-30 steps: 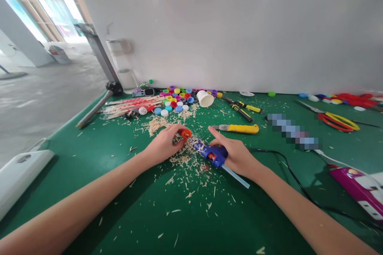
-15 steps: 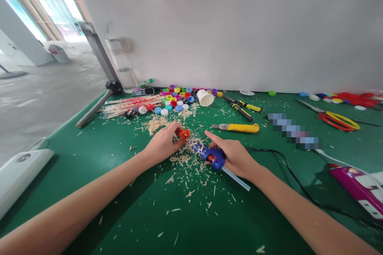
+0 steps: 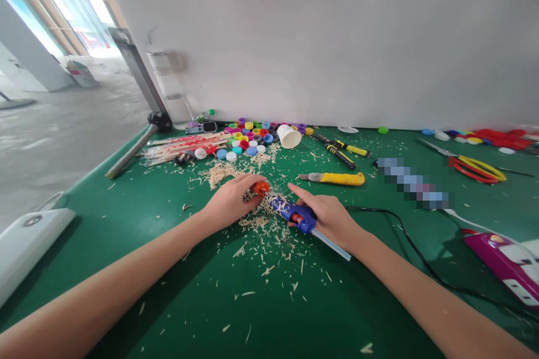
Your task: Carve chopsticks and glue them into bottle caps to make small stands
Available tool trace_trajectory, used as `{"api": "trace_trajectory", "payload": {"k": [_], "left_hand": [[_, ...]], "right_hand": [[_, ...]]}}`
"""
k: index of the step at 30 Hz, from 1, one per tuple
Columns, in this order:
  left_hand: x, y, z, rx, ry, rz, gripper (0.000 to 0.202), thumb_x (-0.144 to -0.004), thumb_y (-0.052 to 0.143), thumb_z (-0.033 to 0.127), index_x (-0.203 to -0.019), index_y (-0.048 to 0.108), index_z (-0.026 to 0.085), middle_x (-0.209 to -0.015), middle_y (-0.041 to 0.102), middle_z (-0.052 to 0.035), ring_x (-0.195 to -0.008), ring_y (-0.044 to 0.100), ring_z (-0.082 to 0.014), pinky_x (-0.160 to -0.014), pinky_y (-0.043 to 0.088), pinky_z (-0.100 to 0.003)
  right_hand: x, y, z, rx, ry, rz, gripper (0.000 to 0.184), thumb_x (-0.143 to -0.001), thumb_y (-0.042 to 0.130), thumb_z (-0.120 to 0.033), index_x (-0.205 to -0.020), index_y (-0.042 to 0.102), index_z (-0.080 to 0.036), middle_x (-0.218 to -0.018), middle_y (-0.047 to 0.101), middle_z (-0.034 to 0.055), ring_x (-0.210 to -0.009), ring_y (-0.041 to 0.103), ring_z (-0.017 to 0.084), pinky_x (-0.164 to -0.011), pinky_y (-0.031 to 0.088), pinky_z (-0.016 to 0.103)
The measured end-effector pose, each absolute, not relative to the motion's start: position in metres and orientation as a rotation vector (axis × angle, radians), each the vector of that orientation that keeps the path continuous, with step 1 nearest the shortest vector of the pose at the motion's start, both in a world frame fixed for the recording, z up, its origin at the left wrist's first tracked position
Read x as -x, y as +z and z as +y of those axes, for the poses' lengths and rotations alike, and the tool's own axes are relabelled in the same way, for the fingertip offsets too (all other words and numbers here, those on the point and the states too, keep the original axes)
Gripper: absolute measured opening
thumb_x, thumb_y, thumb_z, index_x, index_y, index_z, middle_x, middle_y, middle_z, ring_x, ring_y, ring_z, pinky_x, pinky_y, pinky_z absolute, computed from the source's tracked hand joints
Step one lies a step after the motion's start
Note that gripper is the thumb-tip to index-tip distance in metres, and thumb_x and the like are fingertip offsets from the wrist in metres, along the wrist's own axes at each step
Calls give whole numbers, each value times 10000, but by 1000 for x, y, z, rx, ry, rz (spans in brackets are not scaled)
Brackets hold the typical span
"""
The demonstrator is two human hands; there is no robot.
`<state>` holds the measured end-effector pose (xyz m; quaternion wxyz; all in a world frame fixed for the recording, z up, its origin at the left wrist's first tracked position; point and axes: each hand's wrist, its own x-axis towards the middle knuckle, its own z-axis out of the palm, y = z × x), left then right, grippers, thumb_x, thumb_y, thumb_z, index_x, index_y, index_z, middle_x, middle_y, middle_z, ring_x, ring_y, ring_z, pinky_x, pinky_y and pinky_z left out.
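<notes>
Between thumb and fingers, my left hand point(image 3: 231, 200) pinches an orange-red bottle cap point(image 3: 261, 187), its open side turned toward the right. My right hand point(image 3: 330, 214) is wrapped round a blue hot glue gun point(image 3: 295, 214), with the index finger stretched out above it. The gun's nozzle points at the cap, just short of it or at its edge; I cannot tell whether they touch. A clear glue stick point(image 3: 332, 245) juts out of the gun's back. Pale wood shavings point(image 3: 261, 218) lie under and around both hands, some clinging to the gun.
Behind the hands lie coloured bottle caps point(image 3: 251, 151), a paper cup point(image 3: 288, 137), a yellow utility knife point(image 3: 337, 179) and pliers point(image 3: 340, 151). A hammer point(image 3: 137, 145) rests at the left edge. Scissors point(image 3: 471, 165) and a purple power strip point(image 3: 501, 263) are at the right. A black cord point(image 3: 404, 241) crosses the table.
The glue gun's rear end and stick have tipped up slightly, and the cap has shifted a little right and up. Both hands keep their grips.
</notes>
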<state>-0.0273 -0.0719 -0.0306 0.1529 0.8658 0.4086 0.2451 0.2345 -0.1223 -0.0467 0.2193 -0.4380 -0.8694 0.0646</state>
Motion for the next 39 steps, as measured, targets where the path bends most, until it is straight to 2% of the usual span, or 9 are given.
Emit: {"api": "trace_trajectory", "payload": {"k": [5, 11, 21, 24, 28, 34, 39], "left_hand": [[26, -29, -74, -2476, 741, 1147, 385, -846, 523, 271, -1231, 534, 254, -1135, 657, -39, -898, 644, -167, -769, 539, -334], [26, -28, -73, -2451, 709, 1178, 364, -847, 514, 285, -1207, 537, 240, -1146, 650, -55, -838, 644, -166, -735, 539, -334], [27, -32, -72, -2407, 699, 1189, 230, -829, 540, 296, -1050, 526, 233, -997, 652, -26, -846, 614, -165, -730, 511, -327], [27, -31, -72, -2409, 702, 1182, 244, -822, 545, 302, -1053, 519, 231, -1013, 651, -36, -859, 617, -169, -726, 511, -325], [27, -30, -73, -2386, 723, 1173, 287, -824, 546, 314, -1088, 494, 214, -989, 669, -54, -859, 637, -178, -729, 524, -328], [27, -31, -73, -2446, 750, 1126, 466, -842, 525, 262, -1303, 462, 232, -1101, 657, -71, -935, 642, -185, -806, 542, -351], [27, -30, -73, -2488, 750, 1112, 340, -843, 527, 222, -1182, 553, 243, -1150, 634, -55, -1021, 613, -189, -850, 527, -344]], "right_hand": [[-238, -55, -118, 1215, 117, -2386, 696, -845, 540, -301, -1491, 302, -207, -908, 705, 48, -716, 661, 187, -547, 417, 278], [-239, -58, -117, 1205, 75, -2409, 709, -848, 525, -296, -1504, 279, -188, -858, 700, 46, -679, 641, 188, -521, 387, 282], [-239, -50, -120, 1180, 86, -2450, 639, -879, 471, -285, -1490, 320, -170, -771, 688, 44, -623, 612, 187, -521, 388, 295], [-239, -49, -120, 1151, 121, -2435, 623, -879, 494, -297, -1474, 354, -176, -913, 718, 76, -752, 664, 211, -581, 445, 303], [-238, -48, -121, 1117, 200, -2404, 587, -885, 510, -323, -1443, 406, -175, -1122, 695, 104, -977, 670, 238, -739, 511, 329], [-237, -41, -123, 1140, 260, -2413, 564, -873, 498, -276, -1427, 428, -197, -1184, 678, 100, -1012, 666, 246, -774, 529, 358], [-235, -36, -126, 1133, 279, -2417, 560, -876, 483, -253, -1427, 424, -175, -1154, 687, 109, -994, 669, 252, -773, 531, 372]]}}
